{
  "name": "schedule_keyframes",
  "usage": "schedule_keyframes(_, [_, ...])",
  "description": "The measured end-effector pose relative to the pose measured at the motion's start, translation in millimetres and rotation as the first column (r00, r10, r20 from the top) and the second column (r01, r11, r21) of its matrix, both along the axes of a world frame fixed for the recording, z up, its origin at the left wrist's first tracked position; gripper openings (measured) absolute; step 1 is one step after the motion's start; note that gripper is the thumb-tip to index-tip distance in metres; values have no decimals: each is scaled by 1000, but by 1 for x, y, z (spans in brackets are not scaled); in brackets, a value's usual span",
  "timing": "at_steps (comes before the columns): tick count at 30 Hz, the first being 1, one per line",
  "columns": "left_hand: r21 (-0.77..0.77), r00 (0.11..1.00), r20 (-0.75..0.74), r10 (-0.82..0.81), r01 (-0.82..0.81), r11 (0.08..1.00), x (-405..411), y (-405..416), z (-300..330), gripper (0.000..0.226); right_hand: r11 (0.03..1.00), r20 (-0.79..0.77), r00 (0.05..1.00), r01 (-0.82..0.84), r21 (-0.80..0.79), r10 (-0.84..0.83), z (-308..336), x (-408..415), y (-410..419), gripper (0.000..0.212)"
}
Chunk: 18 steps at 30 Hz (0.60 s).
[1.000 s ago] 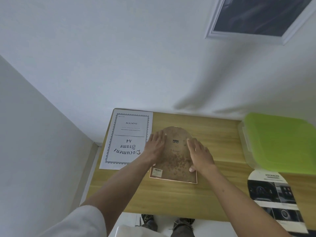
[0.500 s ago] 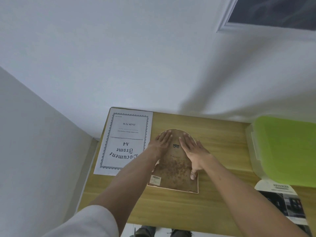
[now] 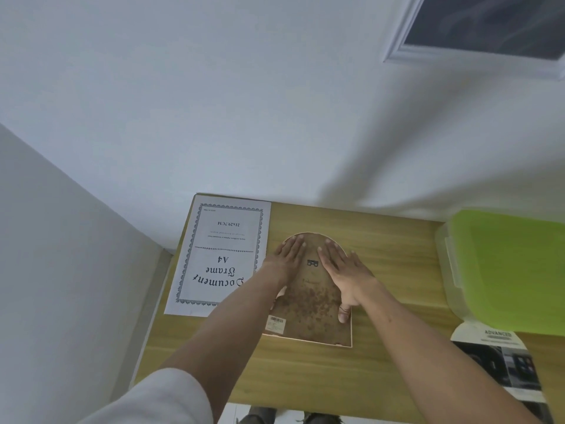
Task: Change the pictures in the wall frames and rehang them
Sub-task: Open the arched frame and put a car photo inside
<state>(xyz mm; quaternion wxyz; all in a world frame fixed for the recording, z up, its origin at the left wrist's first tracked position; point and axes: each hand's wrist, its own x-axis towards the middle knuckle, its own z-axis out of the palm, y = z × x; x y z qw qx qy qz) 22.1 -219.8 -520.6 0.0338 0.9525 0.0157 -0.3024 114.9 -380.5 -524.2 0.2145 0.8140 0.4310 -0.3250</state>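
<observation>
An arch-topped picture frame (image 3: 308, 313) lies face down on the wooden table (image 3: 382, 264), showing its stained brown backing board, a small black hanger and a barcode sticker. My left hand (image 3: 287, 255) lies flat on the upper left of the backing. My right hand (image 3: 342, 270) presses flat on the upper right, thumb pointing toward the lower right corner. A white "Document Frame A4" insert sheet (image 3: 220, 255) lies to the left of the frame. A white-framed dark picture (image 3: 477, 29) hangs on the wall at the upper right.
A clear storage box with a green lid (image 3: 507, 267) stands at the table's right side. A printed brochure with car interiors (image 3: 501, 359) lies in front of it. White walls close in behind and to the left of the table.
Both hands have slid up the backing toward the arched top, the fingers now closer together around the hanger. The camera has tilted, so the wall picture sits further right.
</observation>
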Motion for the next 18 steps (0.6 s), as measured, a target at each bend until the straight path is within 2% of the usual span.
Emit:
schedule_keyframes(3, [0, 999, -32, 33, -33, 999, -5, -7, 3, 100, 999, 31, 999, 24, 31, -25, 3, -10, -2, 164])
schedule_keyframes(5, [-35, 997, -66, 25, -27, 999, -13, -6, 4, 117, 996, 19, 998, 58, 72, -59, 5, -19, -9, 154])
schedule_keyframes(8, [-204, 985, -104, 140, -159, 966, -26, 2, 3, 120, 942, -150, 957, 274, 193, -248, 3, -28, -28, 127])
schedule_keyframes(10, [-327, 958, -42, 282, -280, 903, -34, 3, 3, 100, 798, -304, 857, 505, 329, -417, 4, -33, -38, 96])
schedule_keyframes(12, [-409, 897, 64, 438, -376, 831, -39, 0, 2, 77, 624, -332, 765, 642, 445, -551, 4, -41, -42, 75])
schedule_keyframes(15, [-478, 776, 100, 623, -512, 714, -43, -7, 3, 66, 376, -370, 562, 801, 466, -740, 0, -52, -39, 64])
schedule_keyframes(18, [-563, 660, 93, 746, -583, 586, -42, -10, 8, 52, 202, -444, 421, 865, 460, -791, -12, -54, -35, 46])
